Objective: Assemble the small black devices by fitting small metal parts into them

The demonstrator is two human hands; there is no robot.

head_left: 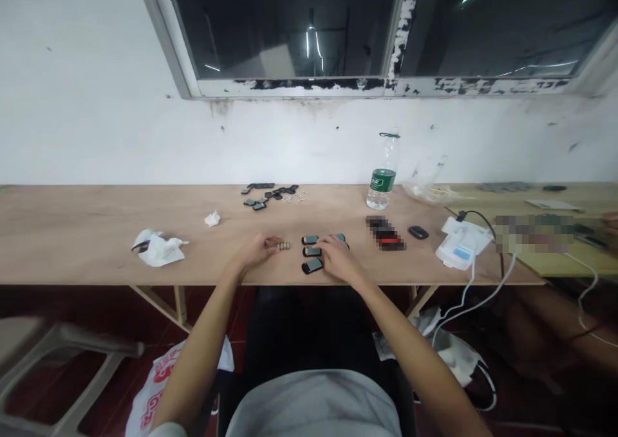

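My left hand (258, 250) rests on the wooden table (96, 231), fingers curled in a pinch beside a small row of tiny metal pieces (283, 246). My right hand (338, 258) lies over a cluster of small dark devices with pale screens (311, 251), its fingers bent down and touching them. One of these devices (311, 266) lies nearest the table's front edge. What my right fingers grip, if anything, is hidden.
More small dark parts (268, 194) lie at the back near the wall. A water bottle (382, 173), crumpled tissues (157, 247), a black oval item (418, 232), a white charger with cables (461, 247) and a plastic chair (53, 360) are around. Another person's arm shows at far right.
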